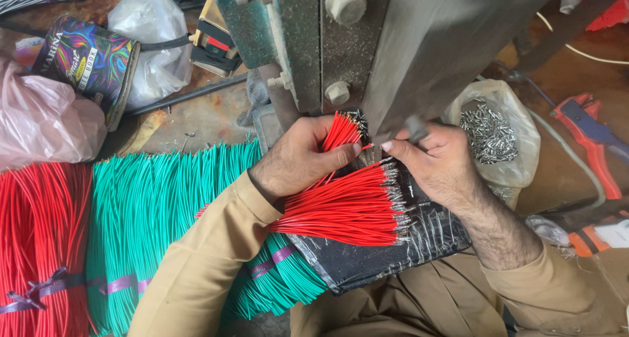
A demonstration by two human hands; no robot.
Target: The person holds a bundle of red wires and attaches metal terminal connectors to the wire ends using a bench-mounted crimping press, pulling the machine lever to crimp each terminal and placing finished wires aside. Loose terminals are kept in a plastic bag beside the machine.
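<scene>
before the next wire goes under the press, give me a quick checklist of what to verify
1. Left hand grips the loose bunch of red wires: ok.
2. Right hand pinches at the press foot: ok.
3. Fingertips out from under the press: cannot tell.
4. Finished red wires lie on the black pad, metal ends together: ok.
5. Bag of metal terminals open beside the right hand: ok.

Green wire bundle [157, 212] left; clear bag of metal terminals [493, 135] right; colourful tin [88, 58].
</scene>
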